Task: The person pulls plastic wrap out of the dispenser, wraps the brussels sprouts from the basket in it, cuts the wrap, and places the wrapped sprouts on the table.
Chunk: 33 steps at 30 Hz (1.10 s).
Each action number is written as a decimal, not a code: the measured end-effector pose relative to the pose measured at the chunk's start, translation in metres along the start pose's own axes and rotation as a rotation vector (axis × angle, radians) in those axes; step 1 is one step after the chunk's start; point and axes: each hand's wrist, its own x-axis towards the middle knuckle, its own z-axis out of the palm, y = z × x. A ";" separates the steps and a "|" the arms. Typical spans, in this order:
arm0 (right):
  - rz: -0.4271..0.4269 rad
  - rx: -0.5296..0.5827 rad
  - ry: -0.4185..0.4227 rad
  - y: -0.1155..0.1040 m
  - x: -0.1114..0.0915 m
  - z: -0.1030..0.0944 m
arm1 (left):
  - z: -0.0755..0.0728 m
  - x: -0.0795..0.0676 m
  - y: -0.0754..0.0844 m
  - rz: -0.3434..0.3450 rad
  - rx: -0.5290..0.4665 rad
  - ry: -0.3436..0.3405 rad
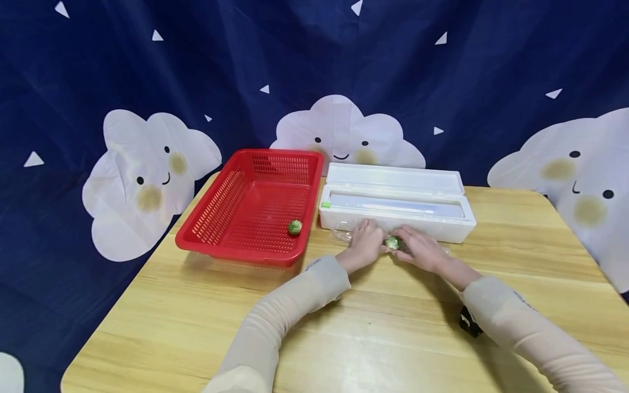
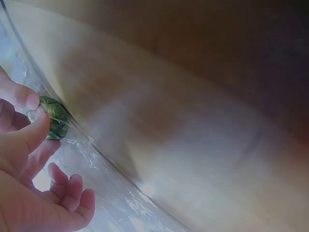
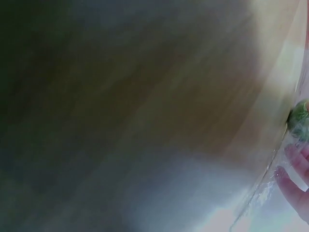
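1. Pinching the green sprout (image 1: 393, 243) between them, the left hand (image 1: 365, 240) and right hand (image 1: 419, 250) curl their fingers about it at the edge of the clear film (image 2: 104, 179).
2. It sits at 6 o'clock from the white box (image 1: 388, 221), the red basket (image 1: 260, 210) towards 9.
3. Uneven pulling could crease or tear the film; loosening fingers might let it roll.

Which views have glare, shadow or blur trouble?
Head: mostly sharp, pale sheen on the tabletop, shadow below the right sleeve; left wrist: tabletop blurred, darkening toward the upper right, glints on the clear film; right wrist: soft and dim over most of the frame, bright glare at the bottom right of centre, small green ball cut by the right edge.
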 end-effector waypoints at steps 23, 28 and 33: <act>-0.013 0.217 -0.070 0.000 -0.001 -0.015 | -0.012 -0.002 0.004 0.019 -0.085 -0.078; -0.027 0.260 -0.091 0.001 -0.003 -0.015 | -0.014 -0.003 0.005 0.029 -0.105 -0.102; -0.031 0.317 -0.146 -0.001 -0.003 -0.016 | -0.016 -0.005 0.002 0.028 -0.126 -0.125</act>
